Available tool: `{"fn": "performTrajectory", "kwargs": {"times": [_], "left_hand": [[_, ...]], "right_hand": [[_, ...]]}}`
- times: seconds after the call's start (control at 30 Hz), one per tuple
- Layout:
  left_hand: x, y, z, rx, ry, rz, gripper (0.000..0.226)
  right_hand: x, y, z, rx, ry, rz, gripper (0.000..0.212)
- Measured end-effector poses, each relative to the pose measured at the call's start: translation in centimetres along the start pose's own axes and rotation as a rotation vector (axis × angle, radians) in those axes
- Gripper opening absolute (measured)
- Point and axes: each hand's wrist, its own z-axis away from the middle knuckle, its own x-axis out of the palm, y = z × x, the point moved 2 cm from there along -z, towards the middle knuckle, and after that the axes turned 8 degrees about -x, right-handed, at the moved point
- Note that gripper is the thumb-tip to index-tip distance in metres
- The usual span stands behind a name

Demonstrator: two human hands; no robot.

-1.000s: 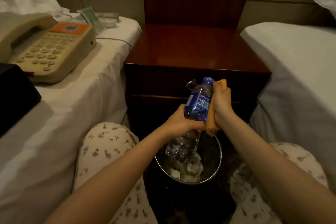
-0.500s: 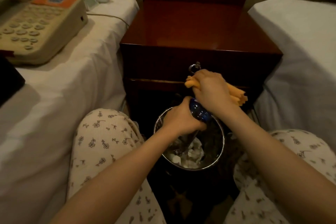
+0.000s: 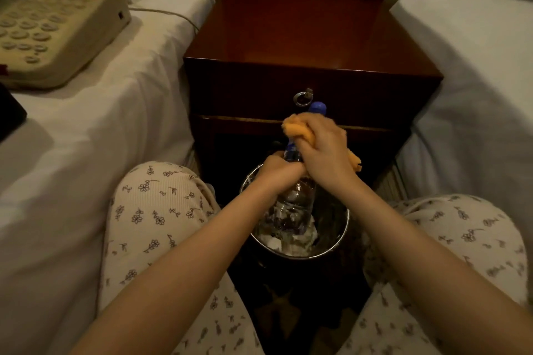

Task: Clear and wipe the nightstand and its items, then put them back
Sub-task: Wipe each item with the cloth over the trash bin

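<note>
**A:** Hand status?

**B:** Left hand [image 3: 278,173] is wrapped round the middle of the water bottle [image 3: 298,202] and holds it tilted, cap end pointing away from the person. Right hand [image 3: 323,153] is fisted on an orange cloth [image 3: 297,130], which it presses against the bottle's upper part just below the blue cap [image 3: 317,107].

**A:** Bottle location?

**B:** Held in the air over a metal-rimmed bin [image 3: 337,243] on the floor between the person's knees. The bin has crumpled white stuff inside. The nightstand [image 3: 302,37] is directly behind it.

**A:** Nightstand?

**B:** Dark red wood with a glossy top, standing between two beds. The ring pull [image 3: 302,98] on its drawer front shows just left of the cap.

**A:** Anything else?

**B:** A beige telephone [image 3: 57,29] lies on the left bed [image 3: 86,138], its cord running toward the nightstand. There are small items behind the phone, too blurred to identify. The right bed [image 3: 476,66] has white sheets.
</note>
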Motion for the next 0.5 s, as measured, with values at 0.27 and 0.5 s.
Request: {"fn": "performTrajectory", "kwargs": {"times": [0.27,0.5], "left_hand": [[0.7,0.0,1.4,0.016,-0.268,0.042,0.042],[1.1,0.1,1.9,0.034,-0.41,0.128,0.021]], "right_hand": [[-1.5,1.9,0.2,0.466,0.47,-0.39,0.008],[-2.8,3.0,0.1,0.855,0.565,-0.718,0.008]]}}
